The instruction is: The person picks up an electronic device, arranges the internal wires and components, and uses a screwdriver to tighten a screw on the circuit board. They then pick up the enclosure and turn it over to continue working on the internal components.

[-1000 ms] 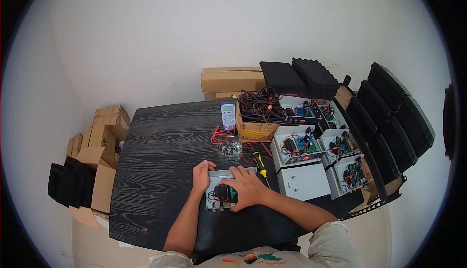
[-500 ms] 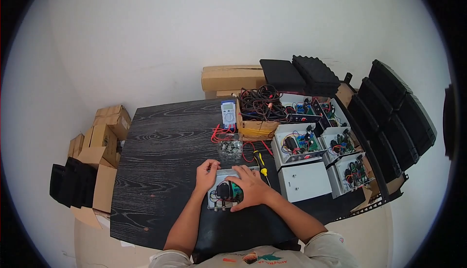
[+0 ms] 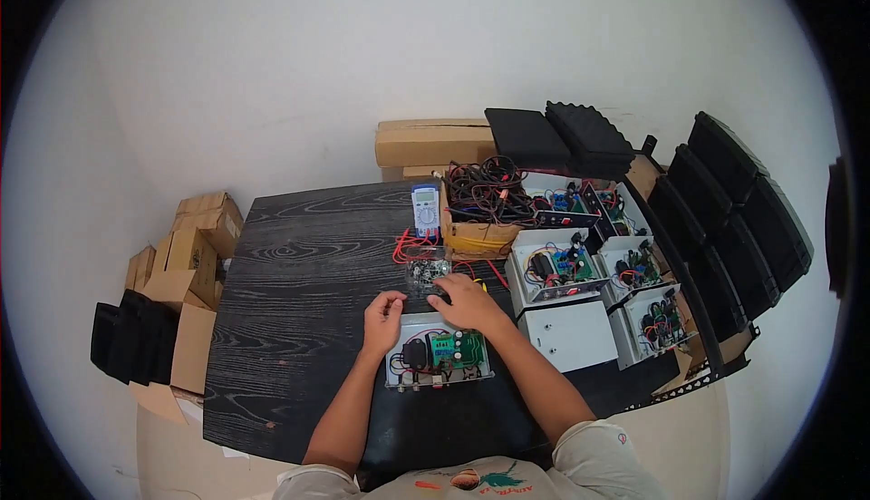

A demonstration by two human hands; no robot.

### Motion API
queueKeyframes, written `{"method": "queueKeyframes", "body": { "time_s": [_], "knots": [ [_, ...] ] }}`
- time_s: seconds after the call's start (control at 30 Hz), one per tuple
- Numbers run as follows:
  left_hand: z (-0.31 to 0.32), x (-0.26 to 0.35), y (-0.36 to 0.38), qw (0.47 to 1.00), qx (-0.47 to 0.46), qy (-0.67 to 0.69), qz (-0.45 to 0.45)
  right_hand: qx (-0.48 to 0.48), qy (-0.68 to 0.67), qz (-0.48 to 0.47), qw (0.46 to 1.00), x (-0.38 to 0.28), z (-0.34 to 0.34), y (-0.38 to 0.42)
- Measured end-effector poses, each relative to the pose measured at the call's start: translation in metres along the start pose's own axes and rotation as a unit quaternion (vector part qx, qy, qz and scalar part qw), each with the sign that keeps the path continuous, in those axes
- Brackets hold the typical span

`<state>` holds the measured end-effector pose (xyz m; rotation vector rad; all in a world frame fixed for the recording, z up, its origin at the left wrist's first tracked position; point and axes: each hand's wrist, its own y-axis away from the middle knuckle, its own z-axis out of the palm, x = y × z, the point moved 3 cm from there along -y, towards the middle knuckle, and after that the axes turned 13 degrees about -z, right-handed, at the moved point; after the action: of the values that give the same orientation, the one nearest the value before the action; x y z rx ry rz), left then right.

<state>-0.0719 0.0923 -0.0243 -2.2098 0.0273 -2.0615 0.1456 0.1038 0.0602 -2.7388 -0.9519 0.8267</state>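
An open grey metal case (image 3: 395, 375) lies in front of me, with a green circuit board (image 3: 444, 348), a black block-shaped component (image 3: 415, 355) and wires inside. My left hand (image 3: 382, 323) is by the case's far left corner, fingers curled and thumb against them; whatever is in the pinch is too small to make out. My right hand (image 3: 469, 305) reaches beyond the case to a clear tray (image 3: 428, 275) of small metal parts. Its thumb and fingers are apart at the tray's near right edge. Beneath that hand, the yellow-and-black screwdriver (image 3: 482, 286) is mostly hidden.
A blue-and-white multimeter (image 3: 425, 210) with red leads (image 3: 412, 248) stands behind the tray. Right of it, a cardboard box (image 3: 480, 239) holds tangled cables (image 3: 489, 187). Several open cases with boards (image 3: 557, 264) and a closed white case (image 3: 569, 337) fill the table's right side.
My right hand has left the case's circuit board and moved up to the clear tray, uncovering the board and covering the screwdriver. My left hand has barely moved.
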Motion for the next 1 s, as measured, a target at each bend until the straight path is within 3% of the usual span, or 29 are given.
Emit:
{"method": "queueKeyframes", "body": {
  "time_s": [0.1,0.37,0.47,0.67,1.0],
  "knots": [
    [0.001,0.012,0.001,0.998,-0.003,0.003,0.065,-0.012,-0.012,0.007,1.0,0.0,-0.007,0.002],
    [0.0,0.017,0.002,0.997,-0.054,-0.043,0.041,-0.064,0.023,0.024,0.997,-0.006,-0.02,-0.004],
    [0.0,0.02,0.003,0.997,-0.051,-0.053,0.026,0.008,0.071,0.004,0.997,-0.005,-0.024,-0.02],
    [-0.001,0.016,0.003,0.995,-0.036,-0.072,0.056,-0.148,0.22,-0.005,0.964,0.022,0.01,-0.067],
    [-0.003,0.012,0.001,0.995,-0.079,-0.051,0.042,-0.191,0.254,0.034,0.948,0.016,0.022,-0.085]
  ]
}}
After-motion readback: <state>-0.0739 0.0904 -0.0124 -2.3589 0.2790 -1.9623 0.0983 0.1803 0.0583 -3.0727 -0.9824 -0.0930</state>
